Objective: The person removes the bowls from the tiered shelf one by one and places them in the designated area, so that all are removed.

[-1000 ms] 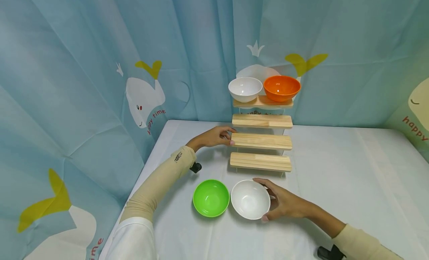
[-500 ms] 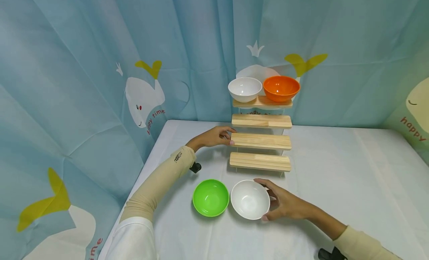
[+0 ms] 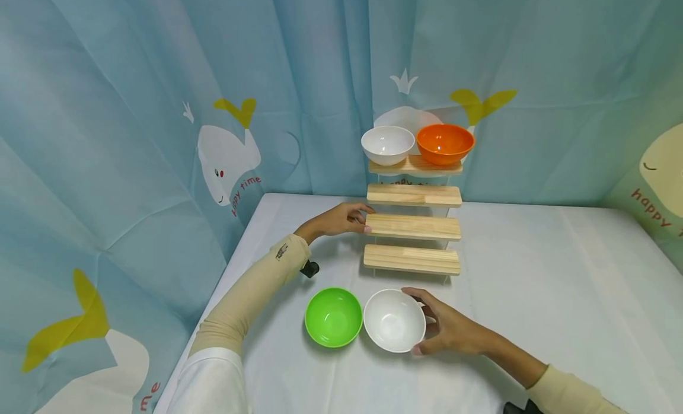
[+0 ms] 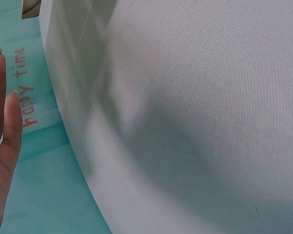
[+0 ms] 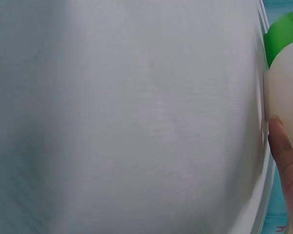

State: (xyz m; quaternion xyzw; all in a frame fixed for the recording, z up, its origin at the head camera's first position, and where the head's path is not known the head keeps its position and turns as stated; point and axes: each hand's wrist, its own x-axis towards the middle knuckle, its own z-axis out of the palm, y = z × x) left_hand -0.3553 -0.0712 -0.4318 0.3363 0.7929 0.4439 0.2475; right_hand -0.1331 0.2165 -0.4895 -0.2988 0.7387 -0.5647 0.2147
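Observation:
My left hand (image 3: pixel 341 219) grips the left end of a tiered display rack, with thumb and fingers at the third wooden shelf (image 3: pixel 413 226) from the top. Part of that hand (image 4: pixel 2 131) shows at the edge of the left wrist view. A white bowl (image 3: pixel 393 320) sits upright on the table, and my right hand (image 3: pixel 447 326) holds it from the right, thumb at the near side and fingers at the far side. Right beside it on the left is a green bowl (image 3: pixel 333 317). In the right wrist view both the white bowl (image 5: pixel 287 92) and my thumb (image 5: pixel 281 141) appear.
Another white bowl (image 3: pixel 388 145) and an orange bowl (image 3: pixel 445 144) stand side by side on the rack's top shelf (image 3: pixel 415 165). Below are bare wooden shelves. A white cloth (image 3: pixel 533 295) covers the table, with a blue printed curtain (image 3: pixel 320 58) behind and at the left.
The head view has shifted slightly. The white bowl in my right hand has edged a little left toward the green bowl; my left hand stays at the rack.

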